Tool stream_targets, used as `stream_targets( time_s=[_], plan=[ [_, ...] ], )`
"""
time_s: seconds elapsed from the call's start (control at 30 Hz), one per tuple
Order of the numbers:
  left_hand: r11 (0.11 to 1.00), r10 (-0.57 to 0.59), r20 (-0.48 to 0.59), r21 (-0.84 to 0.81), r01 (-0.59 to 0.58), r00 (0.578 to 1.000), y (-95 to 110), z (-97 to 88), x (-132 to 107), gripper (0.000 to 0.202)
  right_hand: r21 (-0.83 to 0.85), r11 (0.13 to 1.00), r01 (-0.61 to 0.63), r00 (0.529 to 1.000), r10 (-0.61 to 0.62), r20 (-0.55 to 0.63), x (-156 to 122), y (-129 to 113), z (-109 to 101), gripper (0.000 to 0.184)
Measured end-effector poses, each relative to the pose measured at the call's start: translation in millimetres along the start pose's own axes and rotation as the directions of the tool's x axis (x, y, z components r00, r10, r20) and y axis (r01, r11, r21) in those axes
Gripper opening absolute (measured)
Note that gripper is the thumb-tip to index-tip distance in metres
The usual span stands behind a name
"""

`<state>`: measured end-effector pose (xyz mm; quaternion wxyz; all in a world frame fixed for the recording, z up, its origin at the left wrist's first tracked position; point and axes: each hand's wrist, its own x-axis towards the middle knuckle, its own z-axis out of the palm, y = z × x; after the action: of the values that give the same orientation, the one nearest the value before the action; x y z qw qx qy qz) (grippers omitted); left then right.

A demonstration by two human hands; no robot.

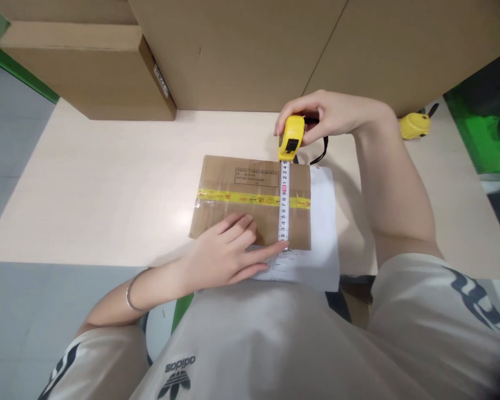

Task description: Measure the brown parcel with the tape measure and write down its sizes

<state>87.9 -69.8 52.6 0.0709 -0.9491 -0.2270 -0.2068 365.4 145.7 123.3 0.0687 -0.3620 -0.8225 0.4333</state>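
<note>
A brown cardboard box [258,188] with yellow printed tape and a small printed label lies on the table in front of me. My right hand [331,114] grips a yellow tape measure [291,136] at the box's far edge, its black strap hanging beside it. The white blade [284,214] runs out across the top of the box towards me. My left hand [225,250] rests on the near side of the box with fingers stretched out. Its index fingertip touches the blade's end at the near edge. Partly under the box are white paper sheets [325,222] with writing on them.
Large cardboard boxes [241,55] stand along the back of the light table [108,183]. A smaller carton [91,78] is at the back left. Another yellow tape measure [414,126] sits at the right, beyond my right forearm.
</note>
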Motion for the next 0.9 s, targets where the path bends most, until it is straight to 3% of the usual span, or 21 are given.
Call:
stream_targets(
  time_s=[0.13, 0.23, 0.37, 0.47, 0.57, 0.67, 0.73, 0.77, 0.83, 0.9],
  plan=[
    [1.000, -0.005, -0.001, 0.010, 0.005, 1.000, 0, -0.1, 0, 0.049, 0.010, 0.999, 0.034, 0.999, -0.034, -0.033, -10, -8, 2, 0.029],
    [1.000, -0.002, 0.003, 0.030, 0.002, 1.000, 1, 1.4, -2, 0.052, -0.035, 0.993, 0.113, 0.994, -0.113, 0.009, -25, -21, 13, 0.031],
    [0.995, 0.046, -0.088, 0.089, -0.038, 0.995, 1, 8.6, -5, 0.057, -0.100, 0.962, 0.255, 0.961, -0.241, 0.135, -49, -42, 48, 0.033],
    [0.998, 0.036, -0.212, 0.057, -0.025, 0.977, 1, 12.9, -6, 0.032, -0.089, 0.948, 0.305, 0.945, -0.289, 0.152, -64, -56, 78, 0.033],
    [0.999, 0.012, -0.211, -0.033, -0.019, 0.977, 1, 10.1, -5, 0.030, -0.030, 0.962, 0.272, 0.954, -0.265, 0.140, -77, -61, 93, 0.037],
    [0.984, -0.091, -0.234, -0.168, 0.052, 0.968, -1, -1.3, -9, 0.036, 0.114, 0.983, 0.143, 0.988, -0.149, 0.046, -91, -50, 95, 0.031],
    [0.949, -0.262, -0.295, -0.250, 0.191, 0.919, -8, -11.4, -18, 0.040, 0.287, 0.956, 0.058, 0.992, -0.022, -0.128, -102, -36, 93, 0.032],
    [0.914, -0.380, -0.330, -0.281, 0.294, 0.864, -13, -15.8, -24, 0.042, 0.387, 0.922, 0.030, 0.970, 0.067, -0.235, -107, -29, 93, 0.031],
    [0.794, -0.607, -0.371, -0.333, 0.509, 0.703, -29, -20.0, -36, 0.038, 0.574, 0.819, 0.006, 0.879, 0.270, -0.394, -115, -16, 95, 0.027],
    [0.629, -0.773, -0.242, -0.407, 0.662, 0.586, -49, -15.0, -46, 0.037, 0.696, 0.718, -0.016, 0.777, 0.447, -0.444, -120, -9, 100, 0.028]
  ],
)
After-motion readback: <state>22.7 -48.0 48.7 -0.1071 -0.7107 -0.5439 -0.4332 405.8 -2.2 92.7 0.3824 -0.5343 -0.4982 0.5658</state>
